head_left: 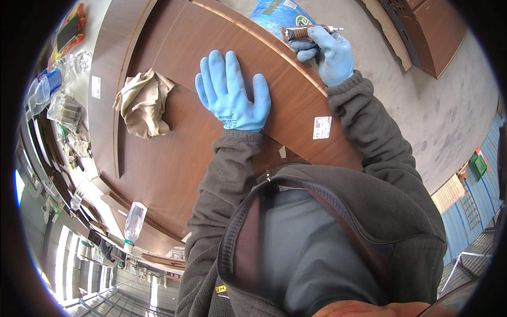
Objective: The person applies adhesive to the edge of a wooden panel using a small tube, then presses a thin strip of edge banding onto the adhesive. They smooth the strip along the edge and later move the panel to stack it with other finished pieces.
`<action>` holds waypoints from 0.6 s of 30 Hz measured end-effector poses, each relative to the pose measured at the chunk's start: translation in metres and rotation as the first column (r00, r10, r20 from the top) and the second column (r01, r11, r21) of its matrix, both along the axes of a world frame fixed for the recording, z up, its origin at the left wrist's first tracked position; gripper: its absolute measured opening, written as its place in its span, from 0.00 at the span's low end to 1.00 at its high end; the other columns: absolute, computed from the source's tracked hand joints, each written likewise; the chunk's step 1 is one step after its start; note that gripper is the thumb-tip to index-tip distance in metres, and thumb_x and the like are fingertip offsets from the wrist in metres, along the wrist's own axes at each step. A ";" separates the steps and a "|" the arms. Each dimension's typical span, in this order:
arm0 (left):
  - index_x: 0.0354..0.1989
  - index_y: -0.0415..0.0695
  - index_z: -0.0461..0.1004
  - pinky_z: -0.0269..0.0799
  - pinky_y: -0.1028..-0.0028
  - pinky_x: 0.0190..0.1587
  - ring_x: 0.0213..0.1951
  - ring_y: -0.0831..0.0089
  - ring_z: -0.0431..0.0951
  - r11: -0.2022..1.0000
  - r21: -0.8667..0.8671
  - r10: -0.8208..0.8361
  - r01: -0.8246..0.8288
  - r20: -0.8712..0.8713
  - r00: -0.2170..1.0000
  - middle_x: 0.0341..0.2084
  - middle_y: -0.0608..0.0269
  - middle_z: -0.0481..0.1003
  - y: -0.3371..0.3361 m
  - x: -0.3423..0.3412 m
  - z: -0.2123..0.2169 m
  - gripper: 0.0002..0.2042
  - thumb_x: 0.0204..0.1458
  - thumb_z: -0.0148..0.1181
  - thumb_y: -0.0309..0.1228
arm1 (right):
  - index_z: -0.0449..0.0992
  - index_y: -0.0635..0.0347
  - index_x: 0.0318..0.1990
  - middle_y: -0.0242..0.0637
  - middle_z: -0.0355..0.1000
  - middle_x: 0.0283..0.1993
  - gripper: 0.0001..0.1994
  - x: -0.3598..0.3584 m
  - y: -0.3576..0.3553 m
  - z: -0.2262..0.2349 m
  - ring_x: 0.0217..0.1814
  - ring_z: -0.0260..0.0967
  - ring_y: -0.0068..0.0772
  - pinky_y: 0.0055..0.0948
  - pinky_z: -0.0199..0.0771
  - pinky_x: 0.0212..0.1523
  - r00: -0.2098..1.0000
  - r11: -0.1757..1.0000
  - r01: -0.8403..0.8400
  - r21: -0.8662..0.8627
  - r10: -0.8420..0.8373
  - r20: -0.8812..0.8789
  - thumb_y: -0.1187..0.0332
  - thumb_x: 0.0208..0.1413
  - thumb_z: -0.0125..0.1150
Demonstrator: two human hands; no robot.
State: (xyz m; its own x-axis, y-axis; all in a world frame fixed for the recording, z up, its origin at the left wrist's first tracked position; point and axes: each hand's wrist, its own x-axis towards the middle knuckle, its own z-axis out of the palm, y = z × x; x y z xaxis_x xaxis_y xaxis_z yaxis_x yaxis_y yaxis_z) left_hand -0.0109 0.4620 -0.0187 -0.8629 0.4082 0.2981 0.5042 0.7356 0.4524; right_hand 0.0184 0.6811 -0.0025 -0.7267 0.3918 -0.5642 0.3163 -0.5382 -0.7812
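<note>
**Gloved hands on a curved wooden panel**

Nearest, a grey fleece jacket [317,238]. Beyond it, left hand [232,95] in a blue glove, grip open, fingers spread, pressed flat on the brown wooden panel [174,158]. To the right and farther, right hand [327,53], also gloved, grip closed around a small brown tube [303,33] with a narrow nozzle, at the panel's far edge. Left on the panel, a crumpled beige cloth [142,103]. Near left, a clear plastic bottle [133,222].
</note>
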 end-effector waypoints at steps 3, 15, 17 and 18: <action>0.65 0.38 0.71 0.48 0.46 0.73 0.70 0.42 0.63 1.000 -0.001 0.001 -0.001 -0.001 1.000 0.67 0.41 0.67 0.000 0.000 0.000 0.33 0.53 0.62 0.44 | 0.79 0.73 0.49 0.49 0.82 0.41 0.16 -0.001 -0.001 0.001 0.34 0.79 0.29 0.24 0.80 0.37 1.000 1.000 -0.001 0.020 0.001 -0.018 0.64 0.70 0.55; 0.65 0.38 0.71 0.50 0.46 0.72 0.69 0.41 0.65 1.000 0.009 0.002 -0.002 -0.024 1.000 0.66 0.40 0.68 0.001 -0.001 0.000 0.33 0.52 0.63 0.43 | 0.78 0.70 0.47 0.46 0.83 0.42 0.09 0.007 -0.015 0.002 0.36 0.81 0.28 0.26 0.83 0.40 0.985 0.959 0.012 0.283 0.038 -0.168 0.71 0.67 0.61; 0.65 0.38 0.71 0.50 0.46 0.72 0.68 0.41 0.65 1.000 0.018 0.002 -0.001 -0.035 0.999 0.66 0.40 0.68 0.001 -0.001 0.000 0.32 0.52 0.63 0.43 | 0.79 0.70 0.47 0.46 0.83 0.41 0.10 0.006 -0.014 0.003 0.36 0.81 0.28 0.26 0.83 0.40 0.991 0.965 0.018 0.260 0.018 -0.134 0.70 0.67 0.61; 0.65 0.38 0.71 0.50 0.46 0.72 0.68 0.41 0.65 1.000 0.018 0.002 -0.002 -0.033 0.999 0.66 0.40 0.68 0.001 -0.001 0.000 0.32 0.52 0.63 0.43 | 0.79 0.70 0.47 0.46 0.83 0.40 0.10 0.006 -0.013 0.003 0.35 0.81 0.29 0.27 0.83 0.40 0.989 0.963 0.004 0.271 0.035 -0.142 0.69 0.68 0.60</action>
State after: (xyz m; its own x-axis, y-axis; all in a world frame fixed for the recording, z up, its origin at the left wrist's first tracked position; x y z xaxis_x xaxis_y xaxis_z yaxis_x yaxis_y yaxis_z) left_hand -0.0118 0.4634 -0.0190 -0.8533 0.4008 0.3336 0.5176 0.7284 0.4489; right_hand 0.0245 0.6683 0.0007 -0.7997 0.5029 -0.3281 0.1965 -0.2972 -0.9344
